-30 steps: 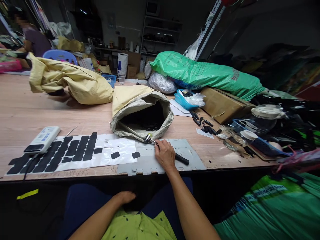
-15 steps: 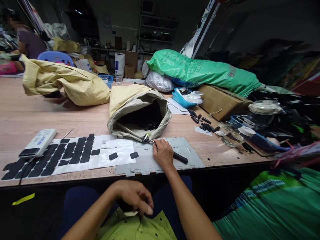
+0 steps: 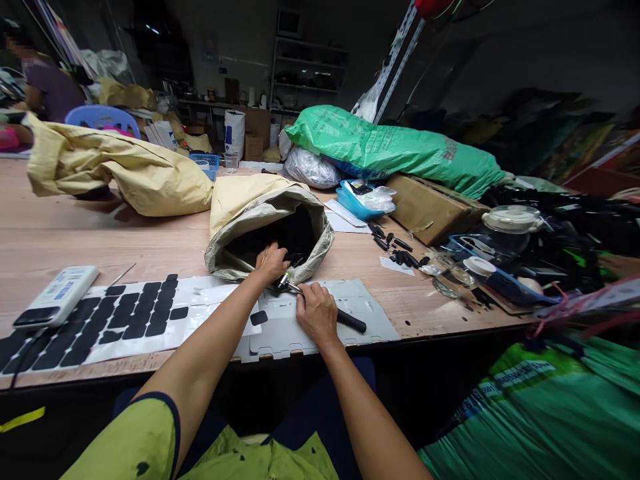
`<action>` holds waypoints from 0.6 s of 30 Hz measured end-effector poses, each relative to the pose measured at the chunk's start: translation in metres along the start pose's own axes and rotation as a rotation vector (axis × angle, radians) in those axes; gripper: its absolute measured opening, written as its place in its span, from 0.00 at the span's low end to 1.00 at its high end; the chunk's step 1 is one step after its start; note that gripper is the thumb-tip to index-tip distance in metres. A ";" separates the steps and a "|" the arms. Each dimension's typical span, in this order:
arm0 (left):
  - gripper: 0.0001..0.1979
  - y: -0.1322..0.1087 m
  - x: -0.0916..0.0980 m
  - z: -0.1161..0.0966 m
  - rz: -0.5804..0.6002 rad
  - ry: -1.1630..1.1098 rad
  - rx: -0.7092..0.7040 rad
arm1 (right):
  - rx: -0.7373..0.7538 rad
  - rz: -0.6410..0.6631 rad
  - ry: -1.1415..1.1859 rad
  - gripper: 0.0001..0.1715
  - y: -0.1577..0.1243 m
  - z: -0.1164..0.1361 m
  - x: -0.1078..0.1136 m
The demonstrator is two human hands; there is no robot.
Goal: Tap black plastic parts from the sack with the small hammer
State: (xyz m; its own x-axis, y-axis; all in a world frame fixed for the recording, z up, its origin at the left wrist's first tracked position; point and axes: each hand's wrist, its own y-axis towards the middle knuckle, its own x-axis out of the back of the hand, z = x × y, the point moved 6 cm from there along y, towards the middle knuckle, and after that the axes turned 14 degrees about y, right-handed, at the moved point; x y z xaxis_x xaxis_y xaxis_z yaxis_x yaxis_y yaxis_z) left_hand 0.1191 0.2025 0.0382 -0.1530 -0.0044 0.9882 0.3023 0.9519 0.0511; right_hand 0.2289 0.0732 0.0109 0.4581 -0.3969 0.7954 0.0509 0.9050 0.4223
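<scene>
My left hand (image 3: 273,261) reaches into the mouth of a tan sack (image 3: 235,200) that lies on the bench. Its fingers are curled beside small black parts (image 3: 296,259) inside; whatever is between them is hidden. My right hand (image 3: 318,311) is closed round the metal shaft of a small hammer (image 3: 352,321) with a black grip. The hammer's head (image 3: 284,281) rests by the sack's lower rim, just below my left hand. Beneath the hammer lies a grey board (image 3: 373,313). A white sheet (image 3: 200,313) with rows of black rounded pads (image 3: 137,310) is left of it.
A white device (image 3: 57,297) stands on the pads at the left. Behind are another tan sack (image 3: 120,160), a green sack (image 3: 395,143) and a cardboard box (image 3: 435,207). Loose black pieces (image 3: 400,253) lie to the right. A person (image 3: 53,87) sits at the far left.
My left hand has moved from my lap up and forward into the sack's mouth. My right hand keeps its hold on the hammer. The camera view has shifted slightly.
</scene>
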 end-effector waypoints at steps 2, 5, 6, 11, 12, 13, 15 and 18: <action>0.13 0.001 0.000 -0.002 0.009 0.029 0.006 | -0.004 0.005 -0.004 0.12 0.000 0.000 0.000; 0.10 -0.005 0.009 0.000 -0.030 0.014 -0.017 | -0.009 0.016 -0.005 0.12 0.001 0.000 0.000; 0.10 -0.010 0.015 0.002 -0.056 -0.011 -0.032 | -0.009 0.019 -0.005 0.12 0.001 0.000 0.000; 0.10 -0.069 0.037 0.027 -0.186 -0.247 -0.123 | -0.006 0.013 -0.006 0.12 0.001 0.001 0.001; 0.09 -0.083 0.036 0.032 -0.183 -0.276 -0.141 | -0.006 0.010 -0.004 0.12 0.001 0.001 0.001; 0.09 -0.097 0.032 0.035 -0.163 -0.287 -0.153 | -0.006 0.006 -0.002 0.13 0.001 0.001 0.001; 0.07 -0.118 0.018 0.039 -0.101 -0.269 -0.155 | -0.007 0.003 -0.004 0.13 0.001 0.000 0.000; 0.07 -0.134 -0.002 0.040 -0.080 -0.233 -0.108 | -0.014 -0.008 -0.013 0.13 -0.001 0.000 0.000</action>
State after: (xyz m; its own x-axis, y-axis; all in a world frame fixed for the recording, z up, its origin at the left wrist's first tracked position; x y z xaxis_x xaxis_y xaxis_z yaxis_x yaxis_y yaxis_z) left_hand 0.0411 0.0872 0.0238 -0.3889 0.0038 0.9213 0.3775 0.9129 0.1556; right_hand 0.2295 0.0725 0.0109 0.4464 -0.4060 0.7974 0.0666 0.9038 0.4228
